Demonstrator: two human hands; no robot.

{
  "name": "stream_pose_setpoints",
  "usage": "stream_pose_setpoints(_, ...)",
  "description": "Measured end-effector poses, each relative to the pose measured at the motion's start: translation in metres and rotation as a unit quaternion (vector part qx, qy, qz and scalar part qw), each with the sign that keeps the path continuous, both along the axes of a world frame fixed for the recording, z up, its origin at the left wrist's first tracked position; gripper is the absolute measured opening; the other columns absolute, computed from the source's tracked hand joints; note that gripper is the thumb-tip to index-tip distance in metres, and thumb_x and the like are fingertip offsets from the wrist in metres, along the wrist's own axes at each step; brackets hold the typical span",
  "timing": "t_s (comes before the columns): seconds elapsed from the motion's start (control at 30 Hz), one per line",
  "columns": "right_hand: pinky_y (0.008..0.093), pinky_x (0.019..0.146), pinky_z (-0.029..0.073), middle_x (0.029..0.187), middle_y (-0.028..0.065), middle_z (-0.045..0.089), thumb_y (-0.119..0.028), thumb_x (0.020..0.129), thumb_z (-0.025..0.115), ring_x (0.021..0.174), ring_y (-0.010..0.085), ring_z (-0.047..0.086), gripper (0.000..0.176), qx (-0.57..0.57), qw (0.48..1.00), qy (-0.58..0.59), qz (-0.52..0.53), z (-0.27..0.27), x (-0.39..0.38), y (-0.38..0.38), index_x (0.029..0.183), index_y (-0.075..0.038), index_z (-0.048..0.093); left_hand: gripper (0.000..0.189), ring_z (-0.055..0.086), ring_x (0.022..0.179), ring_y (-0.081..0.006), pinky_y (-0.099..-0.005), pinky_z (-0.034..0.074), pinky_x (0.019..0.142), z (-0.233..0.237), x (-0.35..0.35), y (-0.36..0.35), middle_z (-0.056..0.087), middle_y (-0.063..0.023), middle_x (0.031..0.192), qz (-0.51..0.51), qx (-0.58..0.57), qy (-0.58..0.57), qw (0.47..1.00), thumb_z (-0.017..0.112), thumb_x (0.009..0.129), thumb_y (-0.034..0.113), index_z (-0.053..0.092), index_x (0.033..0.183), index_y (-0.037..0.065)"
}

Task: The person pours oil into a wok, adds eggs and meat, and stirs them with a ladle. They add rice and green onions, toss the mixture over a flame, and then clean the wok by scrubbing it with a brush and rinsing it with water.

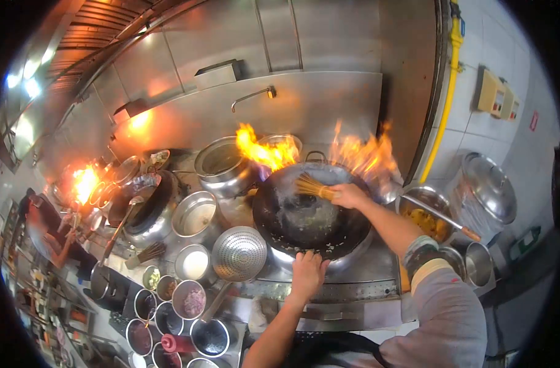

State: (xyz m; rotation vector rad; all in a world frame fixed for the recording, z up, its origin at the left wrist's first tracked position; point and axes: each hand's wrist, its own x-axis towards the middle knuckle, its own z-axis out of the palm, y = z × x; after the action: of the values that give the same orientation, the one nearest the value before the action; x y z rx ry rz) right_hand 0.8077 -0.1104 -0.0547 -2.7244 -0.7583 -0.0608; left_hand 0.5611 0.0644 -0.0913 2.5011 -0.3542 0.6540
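My right hand is closed round the bound end of a bamboo wok brush. Its bristles point left over the inside of a large black wok. At the wok's near edge my left hand grips the rim, fingers curled over it. Pale wet scraps cling to the wok's inner surface, mostly near the front. Flames rise behind the wok on its left, and more flames on its right. A perforated strainer lies just left of the wok.
A long-handled ladle rests over a pot at the right. Several sauce and ingredient containers stand front left, near a steel pot. Another person works by a burning stove at far left. A faucet projects from the back wall.
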Motion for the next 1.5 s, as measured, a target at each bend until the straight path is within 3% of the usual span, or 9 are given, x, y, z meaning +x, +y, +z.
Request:
stream_pose_setpoints(0.07, 0.0366, 0.074, 0.052, 0.092, 0.0153, 0.068, -0.033, 0.068, 0.073, 0.081, 0.0268, 0.067, 0.052, 0.204, 0.974, 0.099, -0.011, -0.023, -0.014, 0.034, 0.118, -0.023, 0.062, 0.018, 0.048, 0.079, -0.0326, -0.0433, 0.039, 0.068, 0.002, -0.001, 0.005, 0.053, -0.0121, 0.081, -0.005, 0.018, 0.014, 1.0, 0.064, 0.081, 0.021, 0.057, 0.076, 0.005)
stream_pose_setpoints(0.27, 0.0368, 0.072, 0.052, 0.094, 0.015, 0.068, -0.031, 0.071, 0.07, 0.081, 0.028, 0.067, 0.052, 0.163, 0.922, 0.35, 0.037, 0.034, -0.109, 0.026, 0.12, -0.017, 0.061, 0.017, 0.046, 0.071, -0.0345, -0.0429, 0.036, 0.065, 0.009, -0.001, 0.009, 0.051, -0.0143, 0.074, -0.034, 0.024, -0.001, 0.999, 0.065, 0.079, 0.016, 0.054, 0.074, 0.004)
stream_pose_setpoints(0.33, 0.0393, 0.075, 0.051, 0.096, 0.0152, 0.068, -0.029, 0.073, 0.067, 0.084, 0.0331, 0.065, 0.054, -0.035, 0.969, 0.132, 0.206, 0.053, -0.111, -0.017, 0.124, -0.016, 0.058, 0.016, 0.045, 0.071, -0.0346, -0.0429, 0.036, 0.065, 0.014, -0.003, 0.007, 0.051, -0.0142, 0.074, -0.031, 0.022, -0.023, 0.999, 0.066, 0.079, 0.014, 0.054, 0.073, 0.004)
stream_pose_setpoints(0.6, 0.0424, 0.081, 0.05, 0.098, 0.0135, 0.067, -0.023, 0.072, 0.061, 0.093, 0.0368, 0.062, 0.043, -0.18, 0.966, 0.17, 0.073, 0.087, -0.136, -0.048, 0.114, -0.019, 0.063, 0.029, 0.052, 0.1, -0.0354, -0.0431, 0.04, 0.083, 0.037, -0.038, 0.001, 0.056, -0.0147, 0.107, 0.041, 0.026, -0.026, 0.998, 0.07, 0.076, 0.015, 0.06, 0.102, 0.006)
stream_pose_setpoints(0.87, 0.0407, 0.087, 0.047, 0.102, 0.0135, 0.066, -0.03, 0.07, 0.067, 0.096, 0.0325, 0.062, 0.05, -0.209, 0.958, 0.183, 0.071, 0.107, -0.118, -0.081, 0.119, -0.018, 0.062, 0.041, 0.051, 0.109, -0.036, -0.0408, 0.039, 0.095, -0.012, -0.141, 0.11, 0.054, -0.022, 0.117, 0.275, -0.094, 0.136, 0.947, 0.066, 0.082, 0.017, 0.054, 0.115, -0.004)
stream_pose_setpoints(1.1, 0.0387, 0.087, 0.047, 0.108, 0.0157, 0.064, -0.032, 0.074, 0.067, 0.101, 0.033, 0.06, 0.048, -0.084, 0.963, 0.197, 0.166, 0.087, -0.123, -0.078, 0.118, -0.015, 0.062, 0.045, 0.055, 0.099, -0.0183, -0.0313, 0.042, 0.087, -0.084, -0.152, 0.158, 0.061, -0.0111, 0.109, 0.16, -0.417, 0.312, 0.839, 0.067, 0.082, 0.022, 0.055, 0.119, -0.002)
stream_pose_setpoints(1.27, 0.0387, 0.087, 0.047, 0.109, 0.016, 0.064, -0.031, 0.072, 0.067, 0.102, 0.0326, 0.06, 0.052, -0.183, 0.97, 0.136, 0.084, 0.1, -0.117, -0.057, 0.122, -0.016, 0.059, 0.044, 0.057, 0.091, -0.0159, -0.0309, 0.045, 0.08, -0.084, -0.138, 0.152, 0.064, -0.0099, 0.101, 0.153, -0.39, 0.38, 0.825, 0.07, 0.078, 0.022, 0.059, 0.114, -0.001)
stream_pose_setpoints(1.4, 0.0421, 0.081, 0.05, 0.099, 0.0151, 0.066, -0.026, 0.074, 0.059, 0.093, 0.036, 0.062, 0.042, 0.049, 0.967, 0.171, 0.181, 0.072, -0.146, -0.04, 0.114, -0.017, 0.063, 0.042, 0.059, 0.085, -0.0154, -0.0321, 0.047, 0.076, -0.083, -0.127, 0.144, 0.066, -0.0093, 0.094, 0.179, -0.337, 0.406, 0.831, 0.074, 0.074, 0.019, 0.061, 0.109, -0.001)
stream_pose_setpoints(1.5, 0.0431, 0.077, 0.051, 0.098, 0.0135, 0.067, -0.028, 0.073, 0.061, 0.091, 0.0328, 0.064, 0.036, -0.121, 0.98, 0.144, 0.056, 0.082, -0.128, -0.022, 0.106, -0.016, 0.066, 0.038, 0.061, 0.085, -0.0159, -0.0325, 0.048, 0.076, -0.094, -0.116, 0.149, 0.067, -0.0089, 0.095, 0.124, -0.285, 0.355, 0.882, 0.074, 0.073, 0.018, 0.064, 0.106, 0.002)
